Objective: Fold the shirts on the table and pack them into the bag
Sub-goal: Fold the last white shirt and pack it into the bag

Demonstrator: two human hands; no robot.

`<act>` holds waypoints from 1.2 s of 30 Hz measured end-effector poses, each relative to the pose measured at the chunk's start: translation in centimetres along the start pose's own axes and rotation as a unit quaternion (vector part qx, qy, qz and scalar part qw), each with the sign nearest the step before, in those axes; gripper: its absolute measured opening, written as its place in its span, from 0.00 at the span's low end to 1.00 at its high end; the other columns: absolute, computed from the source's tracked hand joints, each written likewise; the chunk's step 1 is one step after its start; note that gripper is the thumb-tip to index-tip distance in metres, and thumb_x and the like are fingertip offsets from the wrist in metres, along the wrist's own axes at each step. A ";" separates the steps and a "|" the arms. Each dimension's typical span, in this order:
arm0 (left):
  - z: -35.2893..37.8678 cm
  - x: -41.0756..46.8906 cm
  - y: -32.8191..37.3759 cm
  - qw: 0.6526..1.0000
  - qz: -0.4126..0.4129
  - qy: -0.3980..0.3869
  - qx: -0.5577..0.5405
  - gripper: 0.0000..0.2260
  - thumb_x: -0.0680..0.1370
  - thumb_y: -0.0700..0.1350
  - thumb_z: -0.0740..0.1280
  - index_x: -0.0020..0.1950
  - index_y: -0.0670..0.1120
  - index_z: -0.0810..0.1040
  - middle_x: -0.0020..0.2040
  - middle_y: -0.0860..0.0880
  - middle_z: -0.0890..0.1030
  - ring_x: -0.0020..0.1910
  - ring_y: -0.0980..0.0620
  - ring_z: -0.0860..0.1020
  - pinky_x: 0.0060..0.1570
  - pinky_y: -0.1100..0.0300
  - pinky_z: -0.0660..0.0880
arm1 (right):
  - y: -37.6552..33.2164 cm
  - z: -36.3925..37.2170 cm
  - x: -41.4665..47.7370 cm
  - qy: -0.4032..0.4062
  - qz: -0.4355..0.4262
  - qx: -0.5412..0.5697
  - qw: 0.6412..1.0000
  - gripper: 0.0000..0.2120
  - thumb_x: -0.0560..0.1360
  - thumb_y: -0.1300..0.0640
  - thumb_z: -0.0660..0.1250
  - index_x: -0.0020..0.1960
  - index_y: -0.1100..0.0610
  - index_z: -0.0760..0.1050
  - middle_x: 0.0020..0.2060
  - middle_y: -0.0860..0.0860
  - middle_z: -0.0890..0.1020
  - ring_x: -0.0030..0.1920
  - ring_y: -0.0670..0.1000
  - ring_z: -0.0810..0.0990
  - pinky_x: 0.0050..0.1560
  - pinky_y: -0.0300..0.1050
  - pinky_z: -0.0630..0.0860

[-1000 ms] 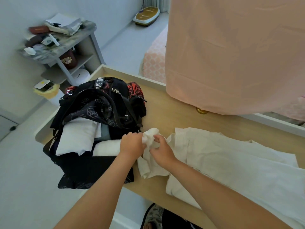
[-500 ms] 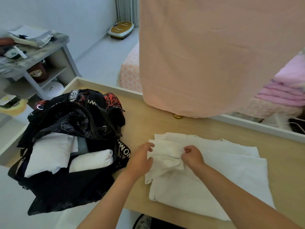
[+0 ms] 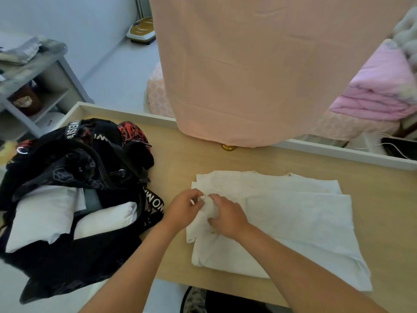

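Since the earlier frame, both hands, left hand [image 3: 183, 210] and right hand [image 3: 226, 216], have been drawn together, pinching the white cotton shirt's [image 3: 282, 213] sleeve; the shirt's long axis runs rightward.

We see a peach-pink hanging cloth [image 3: 259, 75] filling the upper middle. Just under its hem sits a small gold round object [image 3: 228, 147]. Far left of the cloth stands a grey shelf unit [image 3: 56, 71] holding a brown jar [image 3: 24, 101]. A gold-topped scale [image 3: 142, 30] lies on the floor beside the cloth's upper left edge. Right of the cloth lie folded pink quilts [image 3: 379, 91].
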State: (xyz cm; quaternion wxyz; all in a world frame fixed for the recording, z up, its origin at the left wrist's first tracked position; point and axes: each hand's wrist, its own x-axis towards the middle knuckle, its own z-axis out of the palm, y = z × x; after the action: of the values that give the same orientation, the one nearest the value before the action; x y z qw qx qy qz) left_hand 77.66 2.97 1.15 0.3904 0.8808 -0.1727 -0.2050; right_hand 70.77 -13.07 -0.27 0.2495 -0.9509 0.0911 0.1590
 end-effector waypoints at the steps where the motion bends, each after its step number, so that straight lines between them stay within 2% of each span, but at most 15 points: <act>1: -0.3 0.3 1.3 0.998 0.031 0.023 -0.050 0.05 0.78 0.43 0.68 0.49 0.53 0.78 0.44 0.56 0.79 0.39 0.60 0.76 0.42 0.67 0.72 | 0.3 -0.3 0.1 0.038 0.015 0.037 0.998 0.22 0.73 0.50 0.67 0.66 0.52 0.72 0.58 0.50 0.81 0.58 0.55 0.79 0.59 0.51 0.74; 4: -0.5 0.8 4.1 0.986 0.074 0.070 -0.129 0.11 0.78 0.41 0.68 0.56 0.55 0.76 0.46 0.56 0.80 0.42 0.59 0.77 0.42 0.69 0.73 | 2.0 -2.3 -0.1 0.151 0.099 0.239 0.954 0.12 0.73 0.56 0.66 0.56 0.53 0.77 0.52 0.48 0.83 0.53 0.51 0.80 0.54 0.47 0.76; 7: 1.0 0.8 3.4 0.997 0.067 0.028 -0.033 0.12 0.77 0.43 0.68 0.58 0.57 0.74 0.48 0.59 0.78 0.42 0.60 0.77 0.45 0.64 0.76 | 6.4 -5.3 -1.4 0.279 0.212 0.373 0.859 0.14 0.74 0.62 0.66 0.58 0.53 0.76 0.52 0.50 0.82 0.53 0.52 0.80 0.53 0.47 0.75; 11: 4.0 -0.9 -0.4 0.969 0.007 -0.191 0.157 0.21 0.70 0.53 0.74 0.61 0.57 0.74 0.54 0.56 0.75 0.51 0.55 0.74 0.54 0.57 0.74 | 14.3 -6.6 -4.2 0.370 0.383 0.398 0.747 0.25 0.73 0.62 0.67 0.69 0.57 0.69 0.60 0.58 0.78 0.59 0.63 0.78 0.59 0.57 0.76; 14: 5.5 -1.7 -2.1 0.955 0.033 -0.164 0.244 0.15 0.72 0.50 0.71 0.59 0.55 0.76 0.50 0.55 0.73 0.51 0.54 0.71 0.49 0.61 0.70 | 16.7 -6.1 -5.5 0.393 0.535 0.379 0.645 0.30 0.78 0.58 0.67 0.76 0.54 0.59 0.70 0.60 0.68 0.67 0.65 0.70 0.68 0.59 0.67; 15: 5.7 -1.8 -2.2 0.960 0.039 -0.136 0.243 0.12 0.74 0.47 0.69 0.57 0.55 0.77 0.48 0.55 0.72 0.49 0.55 0.71 0.46 0.62 0.69 | 16.6 -5.9 -5.8 0.392 0.554 0.342 0.650 0.29 0.80 0.54 0.65 0.77 0.53 0.57 0.73 0.60 0.65 0.70 0.63 0.66 0.70 0.59 0.63; 16: 5.8 -1.8 -2.0 0.964 0.050 -0.107 0.239 0.10 0.74 0.45 0.67 0.55 0.55 0.78 0.46 0.56 0.72 0.47 0.55 0.71 0.44 0.63 0.69 | 16.4 -5.5 -6.3 0.373 0.543 0.261 0.706 0.31 0.79 0.53 0.66 0.78 0.52 0.55 0.75 0.59 0.62 0.72 0.62 0.64 0.71 0.59 0.61; 18: 6.0 -1.8 -1.7 0.967 0.066 -0.091 0.230 0.09 0.74 0.46 0.66 0.52 0.55 0.78 0.44 0.57 0.72 0.45 0.55 0.72 0.42 0.62 0.70 | 16.0 -4.0 -6.7 0.282 0.417 0.084 0.860 0.36 0.73 0.58 0.70 0.77 0.51 0.57 0.76 0.57 0.59 0.74 0.60 0.61 0.71 0.58 0.61; 19: 6.1 -1.8 -1.4 0.963 0.063 -0.125 0.232 0.09 0.73 0.48 0.66 0.52 0.56 0.77 0.45 0.58 0.73 0.46 0.55 0.73 0.43 0.62 0.71 | 15.6 -3.7 -6.6 0.226 0.339 0.028 0.913 0.34 0.73 0.60 0.69 0.76 0.51 0.61 0.76 0.56 0.62 0.74 0.59 0.62 0.71 0.57 0.62; 21: 6.1 -1.6 -0.3 0.928 0.025 -0.262 0.265 0.10 0.73 0.53 0.65 0.54 0.56 0.78 0.48 0.57 0.76 0.49 0.54 0.76 0.48 0.60 0.74 | 14.7 -3.6 -6.0 0.130 0.222 0.003 0.966 0.28 0.75 0.59 0.65 0.74 0.52 0.65 0.73 0.53 0.68 0.72 0.57 0.67 0.71 0.53 0.63; 23: 6.4 -0.8 0.4 0.916 0.002 -0.291 0.277 0.11 0.76 0.56 0.62 0.52 0.53 0.80 0.51 0.55 0.80 0.51 0.54 0.78 0.50 0.57 0.76 | 14.6 -3.7 -5.4 0.057 0.168 -0.022 0.984 0.27 0.78 0.58 0.62 0.76 0.52 0.63 0.73 0.53 0.68 0.71 0.56 0.68 0.71 0.52 0.63; 26: 6.5 1.6 1.2 0.960 0.050 -0.139 0.238 0.11 0.81 0.48 0.59 0.58 0.52 0.79 0.55 0.53 0.80 0.54 0.52 0.77 0.52 0.56 0.75 | 16.0 -3.9 -4.6 0.024 0.166 -0.083 0.982 0.29 0.79 0.56 0.59 0.78 0.53 0.56 0.77 0.53 0.61 0.75 0.56 0.62 0.73 0.54 0.60; 28: 6.6 3.5 1.5 0.957 0.096 -0.072 0.262 0.15 0.80 0.42 0.59 0.65 0.52 0.76 0.60 0.52 0.76 0.59 0.49 0.74 0.54 0.55 0.73 | 17.4 -4.3 -4.5 0.013 0.183 -0.120 0.976 0.30 0.79 0.55 0.58 0.79 0.52 0.54 0.76 0.53 0.61 0.74 0.56 0.62 0.73 0.56 0.59; 32: 6.6 6.8 0.9 0.878 0.099 -0.087 0.461 0.22 0.80 0.45 0.59 0.75 0.49 0.63 0.71 0.49 0.68 0.67 0.45 0.67 0.64 0.52 0.64 | 19.6 -4.7 -4.2 -0.004 0.171 -0.230 0.958 0.27 0.78 0.47 0.58 0.76 0.49 0.59 0.67 0.54 0.69 0.67 0.57 0.67 0.72 0.60 0.54; 36: 5.4 9.1 0.9 0.813 0.083 -0.088 0.570 0.16 0.81 0.51 0.55 0.67 0.49 0.70 0.61 0.48 0.76 0.61 0.46 0.72 0.60 0.52 0.63 | 21.1 -5.8 -3.2 0.005 0.130 -0.258 0.957 0.15 0.75 0.46 0.60 0.59 0.49 0.73 0.58 0.52 0.72 0.62 0.56 0.69 0.73 0.63 0.52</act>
State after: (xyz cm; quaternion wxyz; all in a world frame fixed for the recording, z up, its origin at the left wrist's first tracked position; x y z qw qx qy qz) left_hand 82.62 -5.18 -3.56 -0.1830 0.9059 -0.3646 -0.1134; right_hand 63.95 -33.78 -3.79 -0.0281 -0.9636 0.1714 0.2034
